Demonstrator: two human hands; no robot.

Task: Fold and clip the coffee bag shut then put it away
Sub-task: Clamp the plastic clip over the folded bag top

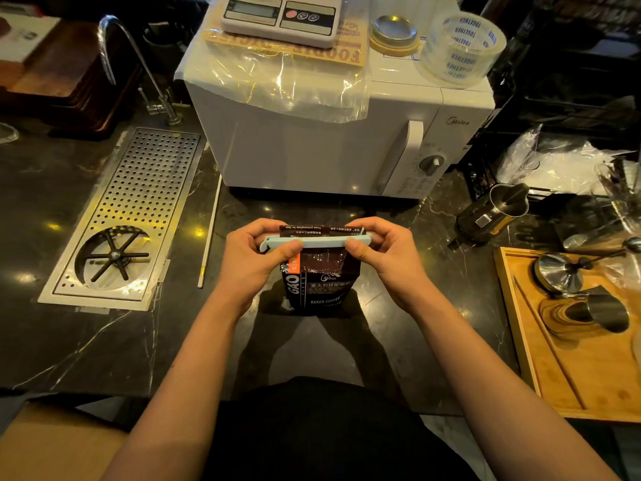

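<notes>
A dark brown coffee bag (321,286) with white lettering stands upright on the black marble counter, in front of me at the middle. Its top is folded over, and a long pale blue clip (322,241) lies across the fold. My left hand (255,258) pinches the clip's left end, thumb in front and fingers behind. My right hand (379,251) pinches the right end in the same way. A strip of the bag's folded top shows above the clip.
A white microwave (333,140) stands just behind the bag, with a scale (281,15) and a tape roll (461,46) on top. A perforated metal drain tray (138,203) lies at the left. A wooden tray (569,369) with metal cups sits at the right.
</notes>
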